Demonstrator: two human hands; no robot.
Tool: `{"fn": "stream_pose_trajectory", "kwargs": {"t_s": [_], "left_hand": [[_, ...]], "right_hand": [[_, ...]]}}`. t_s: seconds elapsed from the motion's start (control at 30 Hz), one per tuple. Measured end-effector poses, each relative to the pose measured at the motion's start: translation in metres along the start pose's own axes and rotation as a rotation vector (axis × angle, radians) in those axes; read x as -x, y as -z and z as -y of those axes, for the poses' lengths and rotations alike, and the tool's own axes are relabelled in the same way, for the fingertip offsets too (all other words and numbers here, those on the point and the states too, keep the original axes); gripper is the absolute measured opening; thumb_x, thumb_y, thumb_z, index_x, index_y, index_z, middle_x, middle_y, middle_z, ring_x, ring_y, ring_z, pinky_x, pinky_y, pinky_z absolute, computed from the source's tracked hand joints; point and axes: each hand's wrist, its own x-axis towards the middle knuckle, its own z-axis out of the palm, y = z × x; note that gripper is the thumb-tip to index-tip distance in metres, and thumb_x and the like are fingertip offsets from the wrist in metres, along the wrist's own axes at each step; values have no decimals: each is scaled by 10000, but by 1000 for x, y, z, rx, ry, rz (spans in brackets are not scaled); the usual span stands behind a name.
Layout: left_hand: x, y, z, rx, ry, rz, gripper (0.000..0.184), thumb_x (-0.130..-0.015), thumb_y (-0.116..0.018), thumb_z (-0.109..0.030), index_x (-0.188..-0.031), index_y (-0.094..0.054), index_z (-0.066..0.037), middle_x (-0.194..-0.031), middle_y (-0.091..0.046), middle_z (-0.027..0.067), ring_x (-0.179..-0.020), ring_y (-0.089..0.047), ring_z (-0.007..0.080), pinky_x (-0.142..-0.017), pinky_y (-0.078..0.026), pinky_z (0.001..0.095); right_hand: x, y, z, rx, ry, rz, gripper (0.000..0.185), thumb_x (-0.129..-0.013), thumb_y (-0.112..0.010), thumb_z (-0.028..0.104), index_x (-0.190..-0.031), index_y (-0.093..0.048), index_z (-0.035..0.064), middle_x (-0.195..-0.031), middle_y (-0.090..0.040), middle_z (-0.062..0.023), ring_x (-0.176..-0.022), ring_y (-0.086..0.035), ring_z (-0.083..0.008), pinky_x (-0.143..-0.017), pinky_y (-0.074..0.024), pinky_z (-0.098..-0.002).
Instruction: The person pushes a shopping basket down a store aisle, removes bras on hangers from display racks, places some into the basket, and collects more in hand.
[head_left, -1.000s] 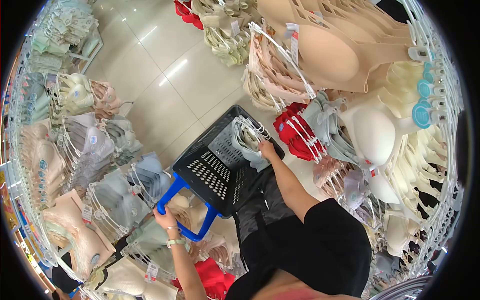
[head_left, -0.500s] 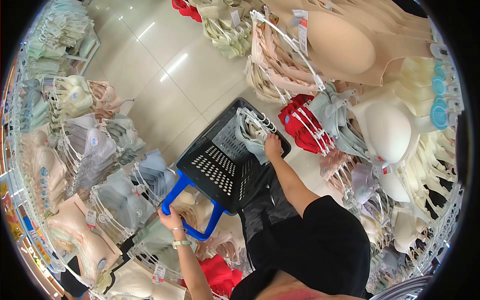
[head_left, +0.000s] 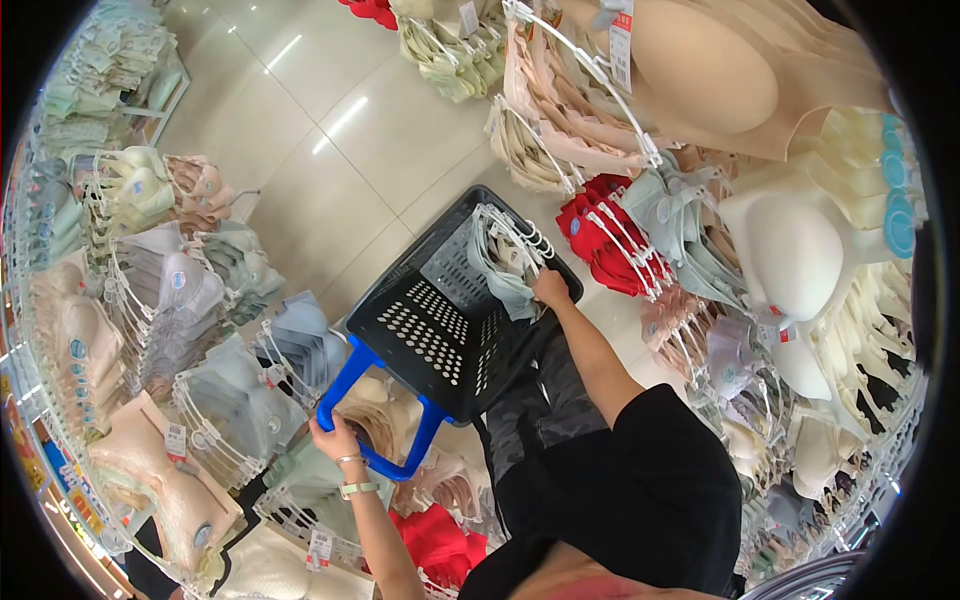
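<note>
Has lilac bras (head_left: 175, 285) at the left of the frame. Wraps the left hand (head_left: 335, 437), closed, around the blue handle (head_left: 424, 436), below centre. Holds the black basket (head_left: 460, 388) at centre, with pale bras (head_left: 495, 262) on white hangers (head_left: 516, 228) in its upper right part. Has the right hand (head_left: 549, 288) against these hangers, by the rim; cannot tell how far closed. Has red bras (head_left: 600, 240) just to the right.
</note>
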Motion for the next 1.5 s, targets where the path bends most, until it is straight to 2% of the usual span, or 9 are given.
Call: {"fn": "stream_pose_trajectory", "kwargs": {"t_s": [0.33, 0.5, 0.8, 0.93, 0.97, 1.07, 1.23, 1.33, 1.5], "left_hand": [[-4, -5, -15, -42, -34, 31, 164, -760, -575, -91, -869, -493, -1, -549, -485, 44, -399, -453, 118, -371, -376, 275], [-10, -10, 4, -201, -92, -39, 201, -716, -595, -111, -833, -518, 33, -612, -520, 105, -529, -489, 212, -552, -419, 370], [-15, -11, 8, -235, -113, -47, 204, -711, -593, -107, -840, -532, 39, -641, -543, 127, -558, -488, 236, -588, -419, 386], [-8, -10, -4, -251, -124, -39, 182, -713, -591, -93, -818, -519, 37, -623, -526, 105, -558, -488, 227, -586, -418, 382], [-8, -11, -4, -252, -123, -37, 182, -713, -591, -93, -818, -519, 37, -623, -526, 105, -558, -488, 227, -586, -418, 382], [-3, -13, -12, -191, -136, -53, 168, -726, -586, -92, -819, -512, 27, -597, -507, 80, -502, -494, 188, -514, -428, 350], [2, -16, -25, -157, -97, -24, 164, -756, -579, -102, -848, -510, 14, -563, -489, 54, -386, -473, 122, -346, -393, 278], [1, -15, -20, -139, -51, -13, 159, -758, -577, -95, -850, -507, 15, -557, -488, 52, -390, -474, 126, -353, -397, 283], [4, -18, -20, -127, -66, -21, 160, -764, -578, -96, -856, -503, 12, -553, -487, 47, -394, -470, 120, -355, -391, 276]], "right_hand": [[5, -2, -12, 66, -63, 46, 275, -734, -556, 214, -893, -636, 5, -917, -628, -214, -879, -619, -333, -723, -497, -445], [-16, -24, 5, 677, -234, 238, 242, -722, -590, 207, -908, -667, 73, -857, -659, -123, -727, -646, -266, -526, -492, -418], [-17, 16, 4, 485, -206, 349, 275, -744, -543, 236, -952, -664, 101, -945, -646, -84, -808, -636, -229, -562, -487, -456], [7, 14, 30, 1152, -71, 355, 191, -790, -490, 141, -871, -654, 86, -883, -635, -94, -745, -607, -265, -498, -432, -423], [-7, -22, 9, 1008, 66, -83, 156, -789, -487, 120, -856, -621, 74, -854, -599, -93, -806, -560, -243, -580, -422, -386], [-9, -66, -5, 814, 599, -479, 177, -793, -475, 120, -919, -582, 54, -898, -560, -95, -902, -505, -239, -746, -409, -389], [-3, -72, -15, 494, 350, 150, 468, -561, -684, 232, -972, -564, 43, -1131, -527, -166, -1133, -440, -318, -937, -356, -389], [-4, -56, -5, 157, 348, 297, 453, -577, -673, 217, -979, -568, 35, -1160, -513, -158, -1124, -444, -322, -950, -350, -390], [0, -55, -19, 414, 448, 107, 286, -698, -555, 111, -969, -590, 28, -1139, -505, -144, -1092, -450, -309, -887, -394, -386]]}}
